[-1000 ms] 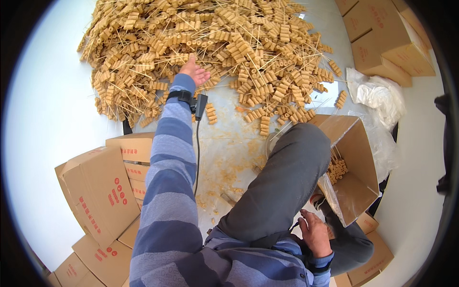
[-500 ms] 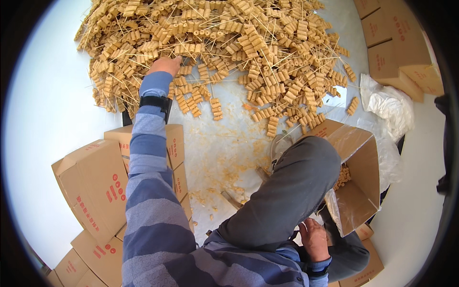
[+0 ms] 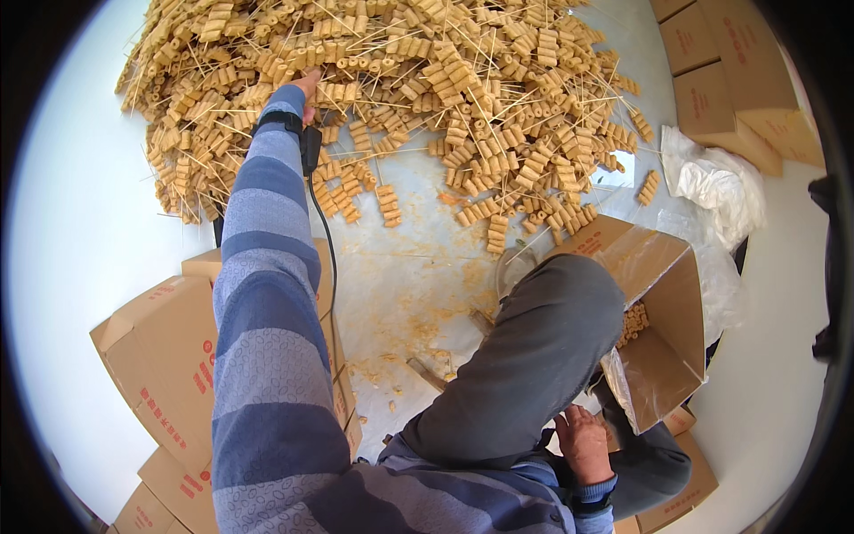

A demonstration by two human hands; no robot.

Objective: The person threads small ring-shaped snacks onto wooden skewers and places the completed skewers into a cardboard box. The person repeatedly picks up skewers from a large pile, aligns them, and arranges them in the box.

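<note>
Just then, the broad pile of skewered tan rolls (image 3: 463, 84) spread over the pale surface (image 3: 391, 276), its top cut off. The dark trousered knee (image 3: 574, 298) hid part of the open carton (image 3: 663, 365) and its skewers (image 3: 634, 322). Within a second, the striped left sleeve (image 3: 276, 294) had swung leftward, uncovering loose skewers (image 3: 346, 206); reaching seemed shifted to the pile's left. The left hand (image 3: 307, 87) met the pile edge-on, its grip impossible to tell; the right hand (image 3: 585, 445) curled loosely, palm hidden, contents unclear.

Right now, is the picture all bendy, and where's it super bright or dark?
Head view: bendy toward the dark, black rim, stretching the cardboard boxes; head view: pale surface at far left glows bright, skewered snack pile looks fairly clear.
</note>
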